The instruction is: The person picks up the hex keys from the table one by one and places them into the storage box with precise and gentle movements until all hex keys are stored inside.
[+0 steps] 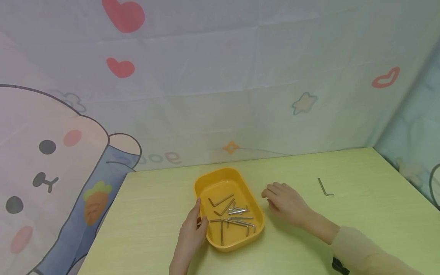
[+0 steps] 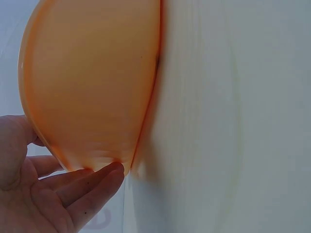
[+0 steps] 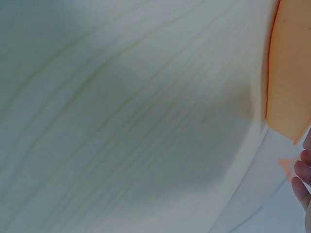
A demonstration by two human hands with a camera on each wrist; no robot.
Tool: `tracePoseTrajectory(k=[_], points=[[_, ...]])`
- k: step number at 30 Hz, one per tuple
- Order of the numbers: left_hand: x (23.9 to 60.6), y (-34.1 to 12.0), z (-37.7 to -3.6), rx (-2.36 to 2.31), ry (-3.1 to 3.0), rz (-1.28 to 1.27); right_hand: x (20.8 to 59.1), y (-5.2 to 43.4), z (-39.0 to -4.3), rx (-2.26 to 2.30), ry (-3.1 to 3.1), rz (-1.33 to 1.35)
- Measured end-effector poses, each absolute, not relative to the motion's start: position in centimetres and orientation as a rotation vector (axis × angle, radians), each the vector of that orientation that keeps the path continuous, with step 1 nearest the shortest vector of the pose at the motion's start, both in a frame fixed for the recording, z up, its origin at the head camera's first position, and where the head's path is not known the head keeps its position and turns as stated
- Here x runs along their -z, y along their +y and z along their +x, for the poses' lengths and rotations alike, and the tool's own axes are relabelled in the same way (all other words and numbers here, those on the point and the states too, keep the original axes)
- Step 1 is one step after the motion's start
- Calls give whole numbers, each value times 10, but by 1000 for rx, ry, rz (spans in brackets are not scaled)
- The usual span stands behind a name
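A yellow plastic tray [image 1: 219,185] stands on the table, with several silver L-shaped hex keys [image 1: 239,223] lying loose in its near part. My left hand [image 1: 190,231] grips the tray's left side, thumb at the rim and fingers against the outer wall. In the left wrist view, the fingertips [image 2: 114,170] press that wall low, close to the tabletop. My right hand [image 1: 287,202] hovers just right of the tray, its fingers loosely bent and nothing visible in them. Only the fingers [image 3: 302,170] of it show at the edge of the right wrist view.
One more hex key [image 1: 323,188] lies on the table [image 1: 371,214], beyond the right hand. A printed cloth [image 1: 213,114] with hearts and a cartoon animal hangs behind the table's far edge. Something black [image 1: 340,266] shows below the right sleeve.
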State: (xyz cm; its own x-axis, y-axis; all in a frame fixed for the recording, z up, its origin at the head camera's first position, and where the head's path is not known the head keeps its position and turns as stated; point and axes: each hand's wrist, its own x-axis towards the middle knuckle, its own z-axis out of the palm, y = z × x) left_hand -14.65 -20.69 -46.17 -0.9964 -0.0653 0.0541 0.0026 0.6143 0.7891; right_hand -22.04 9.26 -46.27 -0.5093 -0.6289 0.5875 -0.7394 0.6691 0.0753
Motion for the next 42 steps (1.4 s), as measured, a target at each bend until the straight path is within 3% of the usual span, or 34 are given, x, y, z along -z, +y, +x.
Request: tracePoseTrajectory(k=[42], points=[[463,-207,-147,1349,-2744,62,483,159,-233,-238,-2436,798]])
